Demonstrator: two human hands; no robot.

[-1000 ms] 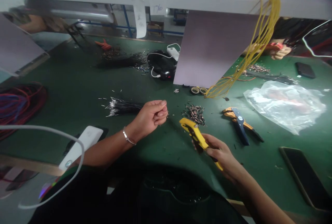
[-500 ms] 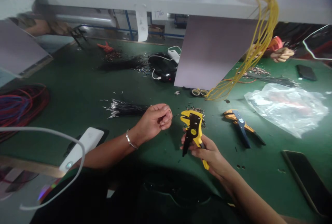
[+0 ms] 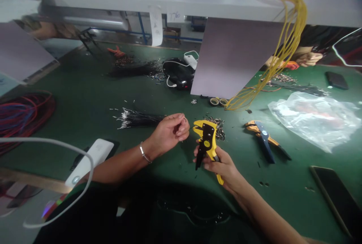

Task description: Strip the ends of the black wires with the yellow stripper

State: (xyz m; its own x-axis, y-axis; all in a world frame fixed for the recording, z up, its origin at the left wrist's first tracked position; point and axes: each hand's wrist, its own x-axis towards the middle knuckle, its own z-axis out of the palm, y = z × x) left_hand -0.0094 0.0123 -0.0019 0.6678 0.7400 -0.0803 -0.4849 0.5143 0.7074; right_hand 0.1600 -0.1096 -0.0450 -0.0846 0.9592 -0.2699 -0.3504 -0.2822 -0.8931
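Plainly angular yellow pliers [image 3: 208,134] in right hand [image 3: 222,161]; wires [image 3: 141,119] thin, black.

Up on the white shelf [image 3: 220,2], a paper tag [image 3: 174,16] shows handwriting, seemingly ending in 60, its start unclear! Hanging from the shelf, a paper strip [image 3: 156,27] is blurred past reading. Below the shelf, the yellow tool's [image 3: 210,130] oval badge [image 3: 207,144] defeats us, too small!
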